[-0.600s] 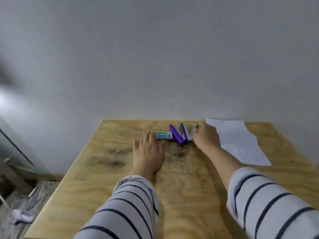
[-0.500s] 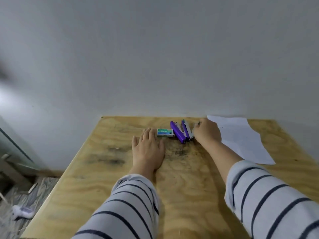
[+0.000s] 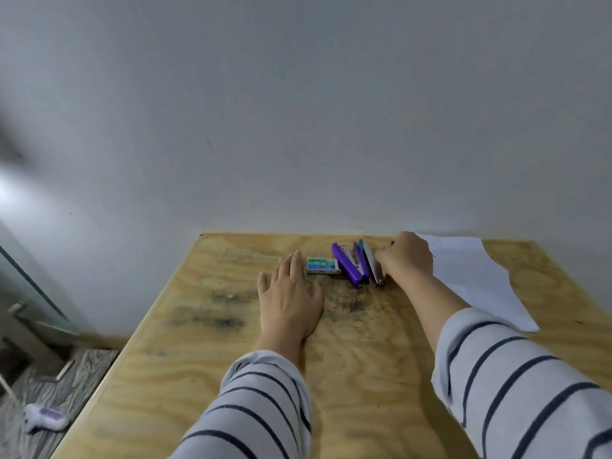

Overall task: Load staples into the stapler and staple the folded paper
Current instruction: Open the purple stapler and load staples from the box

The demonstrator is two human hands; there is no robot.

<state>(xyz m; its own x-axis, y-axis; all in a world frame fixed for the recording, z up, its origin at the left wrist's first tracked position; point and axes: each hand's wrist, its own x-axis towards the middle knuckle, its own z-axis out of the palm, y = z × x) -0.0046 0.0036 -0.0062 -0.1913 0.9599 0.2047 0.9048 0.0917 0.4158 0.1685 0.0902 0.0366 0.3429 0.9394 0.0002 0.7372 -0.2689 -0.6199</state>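
A purple stapler (image 3: 347, 268) lies swung open on the wooden table (image 3: 364, 359) near the far edge, its metal magazine on the right side. My right hand (image 3: 409, 258) is curled against that metal part, fingertips pinching it. A small green staple box (image 3: 322, 266) lies just left of the stapler. My left hand (image 3: 289, 299) rests flat on the table, palm down, fingertips beside the box and holding nothing. A white sheet of paper (image 3: 470, 279) lies flat to the right, partly behind my right hand.
The table's far edge meets a plain grey wall (image 3: 298, 127). Dark smudges mark the wood left of my left hand. Past the table's left edge, on the floor, lies a small white object (image 3: 44, 420).
My right hand has crept a little farther along the stapler's metal part. The left hand, the box and the paper stay where they were.
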